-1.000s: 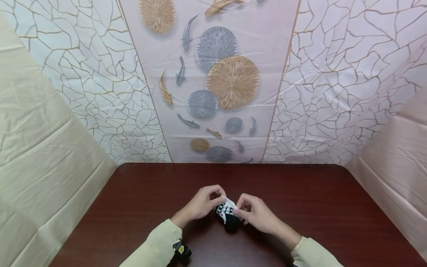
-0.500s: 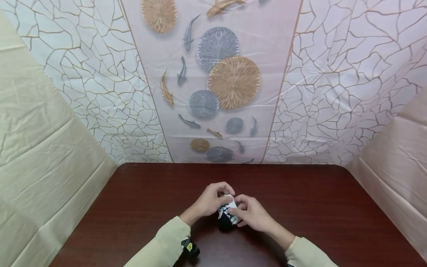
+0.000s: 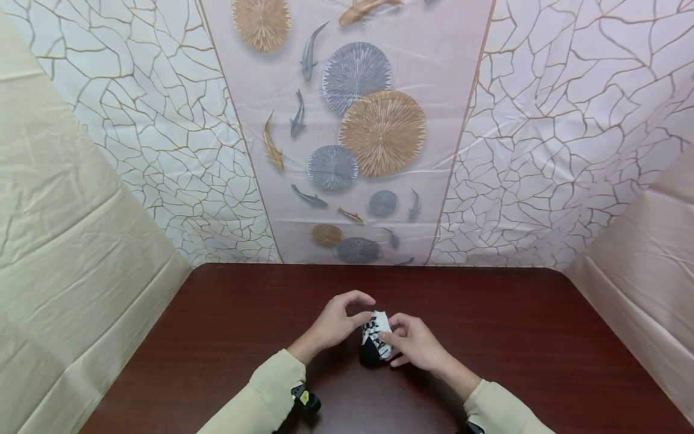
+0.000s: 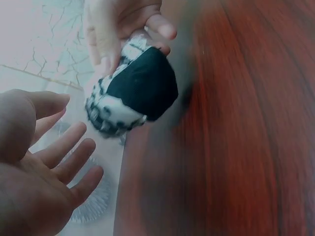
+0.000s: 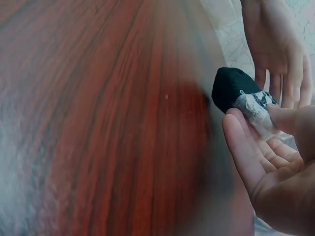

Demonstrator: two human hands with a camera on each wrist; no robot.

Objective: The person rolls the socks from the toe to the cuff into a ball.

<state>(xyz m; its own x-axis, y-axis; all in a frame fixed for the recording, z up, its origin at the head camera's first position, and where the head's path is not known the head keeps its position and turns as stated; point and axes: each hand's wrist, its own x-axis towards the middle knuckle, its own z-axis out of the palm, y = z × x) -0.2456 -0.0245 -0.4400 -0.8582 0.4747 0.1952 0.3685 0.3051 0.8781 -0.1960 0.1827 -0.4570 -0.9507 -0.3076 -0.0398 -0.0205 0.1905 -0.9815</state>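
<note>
A small sock bundle [image 3: 372, 349], black at one end and white with black patterning elsewhere, is between the hands in the head view. My right hand [image 3: 416, 345] pinches its right side between thumb and fingers. White loose threads show on the sock [image 5: 235, 89] beside the black part in the right wrist view. On the other side my left hand [image 3: 332, 322] has its fingers spread, with the thumb close to the sock's top edge in the head view. From the left wrist, the left hand [image 4: 37, 189] appears with relaxed fingers, apart from the sock.
Both hands are over a dark red-brown wooden table [image 3: 260, 301]. Behind its far edge hangs a patterned cloth [image 3: 347, 211], with beige cloth [image 3: 65, 271] along the left side. A black device [image 3: 306, 401] is strapped at the left wrist.
The left hand has let go of the sock's white edge and spread its fingers. The sock has turned more upright, still held by the right hand.
</note>
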